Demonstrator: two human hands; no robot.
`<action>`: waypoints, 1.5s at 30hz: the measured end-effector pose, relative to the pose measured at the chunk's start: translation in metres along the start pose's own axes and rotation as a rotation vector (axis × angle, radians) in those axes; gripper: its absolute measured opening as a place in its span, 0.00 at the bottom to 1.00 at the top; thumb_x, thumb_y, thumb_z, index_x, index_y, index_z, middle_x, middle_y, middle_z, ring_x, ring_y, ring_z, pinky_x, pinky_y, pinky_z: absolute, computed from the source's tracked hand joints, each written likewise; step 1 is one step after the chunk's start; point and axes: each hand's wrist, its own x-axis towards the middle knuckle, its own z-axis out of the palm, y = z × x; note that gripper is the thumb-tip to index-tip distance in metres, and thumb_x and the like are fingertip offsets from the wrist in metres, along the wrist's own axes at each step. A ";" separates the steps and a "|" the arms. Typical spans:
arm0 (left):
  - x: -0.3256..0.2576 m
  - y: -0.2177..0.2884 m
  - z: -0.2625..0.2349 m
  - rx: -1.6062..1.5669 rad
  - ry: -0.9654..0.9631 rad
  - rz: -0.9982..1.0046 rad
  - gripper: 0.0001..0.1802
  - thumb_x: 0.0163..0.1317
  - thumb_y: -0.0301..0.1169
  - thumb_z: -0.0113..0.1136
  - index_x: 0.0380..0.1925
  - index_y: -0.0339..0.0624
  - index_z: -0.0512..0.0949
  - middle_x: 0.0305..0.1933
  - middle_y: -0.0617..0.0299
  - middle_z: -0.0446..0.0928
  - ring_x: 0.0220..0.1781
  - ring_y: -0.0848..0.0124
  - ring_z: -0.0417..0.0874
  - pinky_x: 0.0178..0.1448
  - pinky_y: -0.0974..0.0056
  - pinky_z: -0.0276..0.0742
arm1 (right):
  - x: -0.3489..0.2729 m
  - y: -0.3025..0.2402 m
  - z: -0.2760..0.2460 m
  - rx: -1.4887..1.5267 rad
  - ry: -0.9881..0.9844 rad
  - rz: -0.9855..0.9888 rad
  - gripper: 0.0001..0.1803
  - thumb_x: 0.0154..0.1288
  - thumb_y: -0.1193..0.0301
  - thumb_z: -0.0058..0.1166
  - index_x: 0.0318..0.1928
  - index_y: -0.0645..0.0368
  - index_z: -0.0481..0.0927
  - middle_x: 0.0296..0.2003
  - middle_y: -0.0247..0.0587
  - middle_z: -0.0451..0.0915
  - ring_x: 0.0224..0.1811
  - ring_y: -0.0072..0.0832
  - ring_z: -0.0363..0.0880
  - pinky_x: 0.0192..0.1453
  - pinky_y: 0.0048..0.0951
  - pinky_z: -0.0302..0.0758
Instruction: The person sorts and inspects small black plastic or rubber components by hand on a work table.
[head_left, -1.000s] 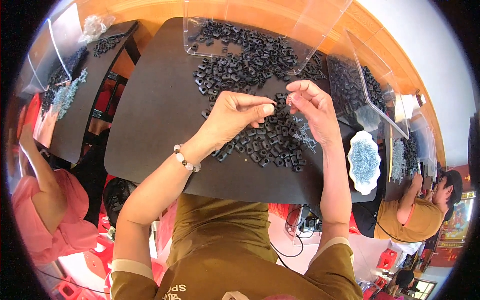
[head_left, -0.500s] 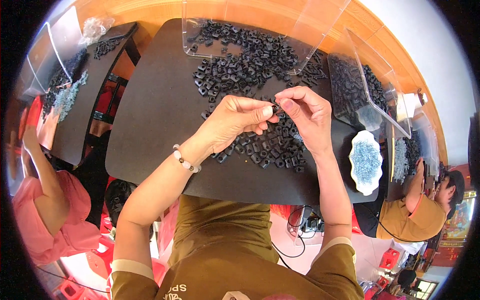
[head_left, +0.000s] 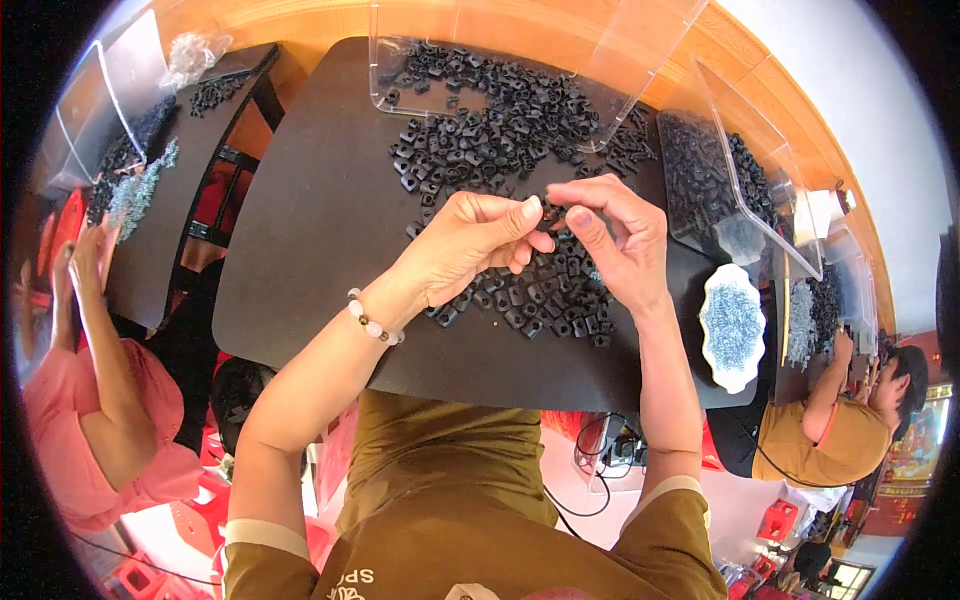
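Observation:
My left hand (head_left: 475,240), with a bead bracelet (head_left: 372,320) on its wrist, pinches a small black plastic part (head_left: 549,210) between thumb and forefinger above the table. Just right of it, my right hand (head_left: 625,235) has thumb and forefinger apart, close to the part, and I see nothing held between them. Beneath both hands lies a spread of small black plastic parts with holes (head_left: 535,300). A larger heap of similar black parts (head_left: 500,120) lies farther back on the dark table (head_left: 300,220).
A clear plastic bin (head_left: 372,70) lies around the far heap. Another clear bin with black parts (head_left: 715,180) stands right. A white scalloped dish (head_left: 712,345) of small bluish pieces sits at the right edge. Co-workers in pink (head_left: 120,420) and brown (head_left: 820,440) sit either side.
My right thumb and forefinger have parted and drawn slightly right, away from the part in my left hand. At the left, the co-worker's hands have come up together.

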 end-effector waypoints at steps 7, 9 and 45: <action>0.001 -0.002 0.002 0.019 -0.018 0.009 0.18 0.68 0.45 0.60 0.38 0.41 0.84 0.34 0.63 0.84 0.28 0.82 0.79 0.35 0.75 0.78 | 0.000 -0.003 0.000 0.070 -0.081 0.035 0.11 0.62 0.71 0.64 0.44 0.59 0.85 0.38 0.36 0.83 0.37 0.21 0.78 0.45 0.25 0.75; 0.002 -0.003 0.001 0.030 -0.016 0.009 0.19 0.67 0.46 0.60 0.38 0.39 0.85 0.33 0.63 0.84 0.28 0.82 0.78 0.35 0.74 0.78 | -0.001 -0.002 0.001 0.069 -0.076 0.059 0.09 0.61 0.71 0.64 0.41 0.59 0.85 0.37 0.36 0.83 0.37 0.21 0.78 0.45 0.25 0.75; 0.004 0.001 0.006 0.324 0.109 0.182 0.14 0.62 0.38 0.68 0.43 0.41 0.86 0.33 0.66 0.84 0.31 0.80 0.76 0.37 0.72 0.74 | 0.004 0.012 -0.015 -0.177 -0.070 -0.049 0.10 0.61 0.69 0.65 0.42 0.59 0.85 0.33 0.37 0.84 0.35 0.25 0.79 0.40 0.25 0.76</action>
